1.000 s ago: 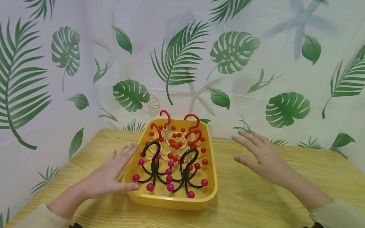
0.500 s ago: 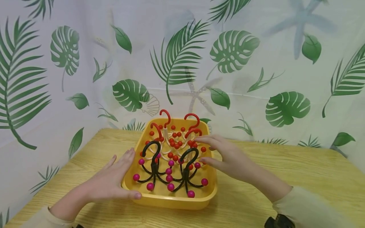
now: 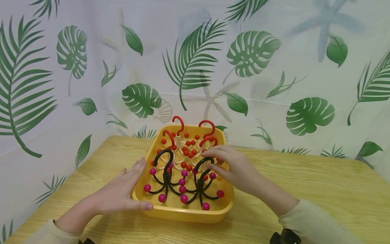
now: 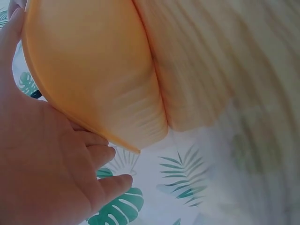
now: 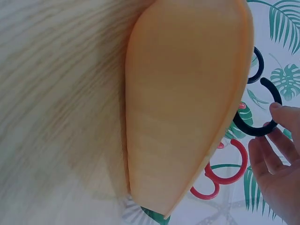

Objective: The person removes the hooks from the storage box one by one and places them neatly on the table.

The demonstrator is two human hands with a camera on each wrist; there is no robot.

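A yellow plastic tray (image 3: 186, 215) holds several claw-shaped massagers with hooked handles and ball-tipped legs. My left hand (image 3: 117, 195) rests against the tray's left side, fingers extended and thumb along the near left corner; the left wrist view has the palm by the rim. On the right, my right hand (image 3: 240, 171) reaches over the tray. Its thumb and fingertips pinch the hooked handle of the near right black massager (image 3: 200, 185), which has pink balls. Beside it stands a second black massager (image 3: 166, 179). In the right wrist view, the black hook (image 5: 251, 130) lies between thumb and fingers.
Behind the black pair stand pale massagers with red hooks (image 3: 178, 123) and red balls, partly hidden by the right hand. The tray sits on a wooden table (image 3: 307, 189). A white leaf-print sheet (image 3: 195, 67) hangs behind the table and at its left.
My right hand has come in from the right of the tray to the near right black massager's hook and closed on it. The left hand stays at the tray's left side.
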